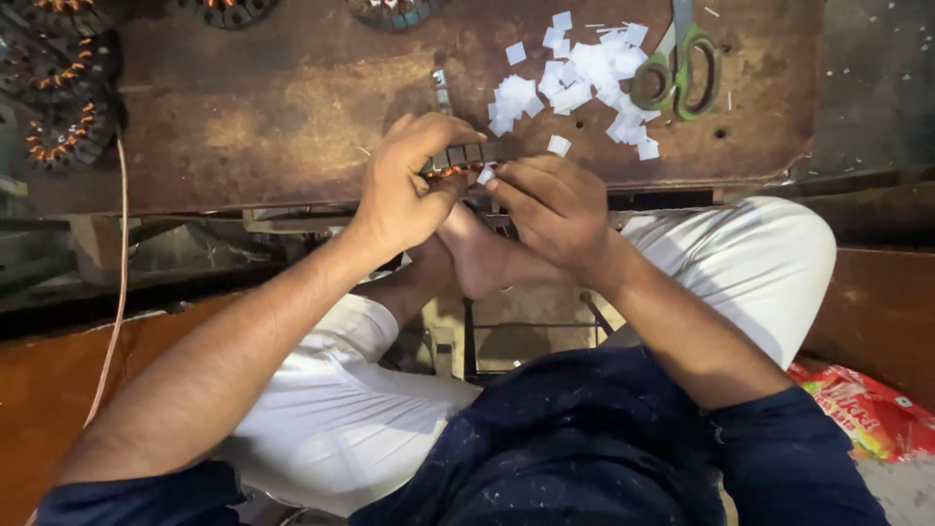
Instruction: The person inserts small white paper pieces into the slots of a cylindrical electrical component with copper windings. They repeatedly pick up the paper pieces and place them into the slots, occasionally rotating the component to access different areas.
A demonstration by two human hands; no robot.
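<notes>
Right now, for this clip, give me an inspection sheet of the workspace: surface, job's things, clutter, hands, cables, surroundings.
Surface: worn brown wooden board, stained.
Job's things: metal slotted motor core with copper winding, held at the board's edge; small white paper slip at the right fingertips.
Clutter: pile of cut white paper squares; green-handled scissors.
Hands: left hand grips the core; right hand pinches the slip.
Cables: thin copper wire hanging at left.
Surroundings: wound copper stators at top left; red printed plastic bag.

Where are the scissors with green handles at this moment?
In the head view, the scissors with green handles lie at the upper right of the worn brown wooden board, just right of the pile of small white paper pieces, beyond the right hand.
</notes>
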